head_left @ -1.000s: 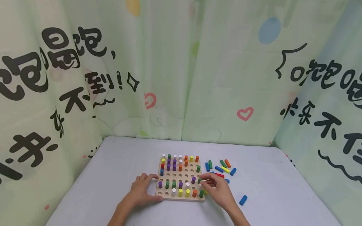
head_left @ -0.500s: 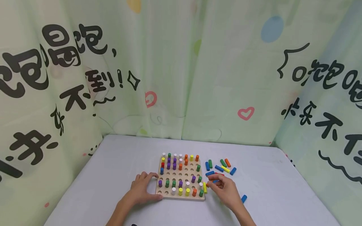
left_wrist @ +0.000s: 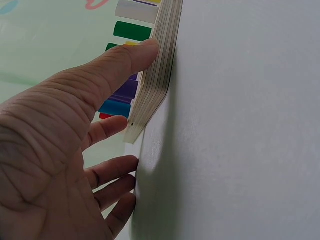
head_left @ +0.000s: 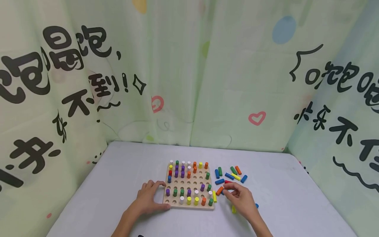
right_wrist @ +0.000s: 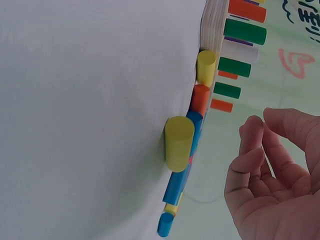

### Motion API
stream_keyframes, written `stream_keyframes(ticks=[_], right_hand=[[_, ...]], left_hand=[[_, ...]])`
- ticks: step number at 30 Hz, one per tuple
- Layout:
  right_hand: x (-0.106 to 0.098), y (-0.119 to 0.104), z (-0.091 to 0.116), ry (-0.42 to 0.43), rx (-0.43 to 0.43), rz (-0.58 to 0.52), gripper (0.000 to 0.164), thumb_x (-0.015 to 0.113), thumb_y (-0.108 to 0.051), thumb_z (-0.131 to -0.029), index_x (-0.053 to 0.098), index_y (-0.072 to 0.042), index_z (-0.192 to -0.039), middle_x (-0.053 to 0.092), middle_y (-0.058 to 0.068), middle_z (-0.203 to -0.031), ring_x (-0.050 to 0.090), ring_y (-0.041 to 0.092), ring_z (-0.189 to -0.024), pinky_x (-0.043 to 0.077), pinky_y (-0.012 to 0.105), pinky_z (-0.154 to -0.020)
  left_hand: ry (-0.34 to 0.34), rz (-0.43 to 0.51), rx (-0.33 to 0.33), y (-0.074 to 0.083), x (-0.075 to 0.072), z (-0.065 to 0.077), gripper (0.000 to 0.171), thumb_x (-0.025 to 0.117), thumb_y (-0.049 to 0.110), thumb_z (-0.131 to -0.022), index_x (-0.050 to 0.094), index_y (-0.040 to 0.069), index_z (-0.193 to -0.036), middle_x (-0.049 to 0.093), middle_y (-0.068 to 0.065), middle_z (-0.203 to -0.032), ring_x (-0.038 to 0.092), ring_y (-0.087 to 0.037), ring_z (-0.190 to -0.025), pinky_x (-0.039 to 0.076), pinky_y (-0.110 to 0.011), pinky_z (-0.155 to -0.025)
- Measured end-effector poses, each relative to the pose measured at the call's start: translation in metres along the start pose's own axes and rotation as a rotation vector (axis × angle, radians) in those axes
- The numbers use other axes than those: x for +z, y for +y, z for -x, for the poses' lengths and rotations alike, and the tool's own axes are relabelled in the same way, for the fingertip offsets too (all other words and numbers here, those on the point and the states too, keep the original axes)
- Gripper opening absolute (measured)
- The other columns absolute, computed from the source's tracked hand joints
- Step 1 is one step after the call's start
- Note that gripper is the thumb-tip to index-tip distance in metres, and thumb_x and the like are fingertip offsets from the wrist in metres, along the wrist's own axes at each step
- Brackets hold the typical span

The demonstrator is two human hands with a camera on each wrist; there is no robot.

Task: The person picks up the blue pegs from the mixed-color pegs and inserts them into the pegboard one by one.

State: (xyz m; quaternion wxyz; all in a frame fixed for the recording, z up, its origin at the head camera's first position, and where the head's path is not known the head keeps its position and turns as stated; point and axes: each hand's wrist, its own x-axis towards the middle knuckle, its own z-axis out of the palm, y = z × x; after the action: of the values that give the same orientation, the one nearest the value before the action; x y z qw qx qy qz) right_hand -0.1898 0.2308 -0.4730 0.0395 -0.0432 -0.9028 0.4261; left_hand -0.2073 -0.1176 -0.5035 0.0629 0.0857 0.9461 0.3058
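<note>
A wooden pegboard [head_left: 186,207] with round holes lies on the white table. Upright pegs of several colours fill some holes; a green peg [head_left: 209,187] stands near its right edge. My left hand [head_left: 147,199] holds the board's near left corner. In the left wrist view its thumb [left_wrist: 145,52] presses the layered edge [left_wrist: 161,60]. My right hand [head_left: 241,200] hovers right of the board, fingertips close together, nothing seen between them. By its fingertips lies an orange peg [head_left: 219,191]; a yellow peg [head_left: 214,196] leans or lies along the board's right edge.
Loose pegs lie scattered right of the board, among them a blue peg [head_left: 219,181], a green peg [head_left: 233,170] and a yellow peg [head_left: 236,177]. Another yellow peg [right_wrist: 179,145] lies near my right hand. A printed curtain [head_left: 225,98] surrounds the table.
My right hand has let go of the green peg, which stands in the board's right column, and has drawn back to the right beside the orange peg. The left hand keeps its place.
</note>
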Motion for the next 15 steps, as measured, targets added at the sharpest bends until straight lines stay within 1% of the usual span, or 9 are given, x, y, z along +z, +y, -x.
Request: stream_keyframes(ticks=[6, 11, 15], right_hand=[[-0.003, 0.007, -0.003, 0.005, -0.019, 0.007, 0.02, 0.074, -0.009, -0.094, 0.072, -0.003, -0.113, 0.074, 0.006, -0.105, 0.059, 0.015, -0.081, 0.05, 0.022, -0.067], [-0.004, 0.012, -0.006, 0.003, 0.009, 0.02, 0.022, 0.075, -0.009, -0.092, 0.073, -0.004, -0.114, 0.073, 0.007, -0.108, 0.058, 0.016, -0.081, 0.049, 0.021, -0.068], [-0.004, 0.016, -0.009, -0.001, 0.008, 0.023, 0.023, 0.075, -0.005, -0.091, 0.073, -0.004, -0.114, 0.074, 0.008, -0.108, 0.059, 0.017, -0.081, 0.049, 0.021, -0.068]], left_hand=[[0.001, 0.002, -0.001, 0.0, 0.0, -0.001, 0.077, 0.091, 0.054, -0.068, 0.058, 0.026, -0.131, 0.051, -0.005, -0.114, 0.043, -0.026, -0.105, 0.041, -0.053, -0.093], [0.002, 0.003, 0.0, -0.001, 0.001, -0.001, 0.077, 0.091, 0.054, -0.068, 0.058, 0.026, -0.131, 0.052, -0.006, -0.115, 0.043, -0.026, -0.105, 0.041, -0.053, -0.093], [0.003, -0.001, 0.003, -0.001, 0.001, -0.001, 0.077, 0.091, 0.054, -0.068, 0.058, 0.026, -0.132, 0.051, -0.005, -0.113, 0.043, -0.025, -0.103, 0.042, -0.051, -0.091]])
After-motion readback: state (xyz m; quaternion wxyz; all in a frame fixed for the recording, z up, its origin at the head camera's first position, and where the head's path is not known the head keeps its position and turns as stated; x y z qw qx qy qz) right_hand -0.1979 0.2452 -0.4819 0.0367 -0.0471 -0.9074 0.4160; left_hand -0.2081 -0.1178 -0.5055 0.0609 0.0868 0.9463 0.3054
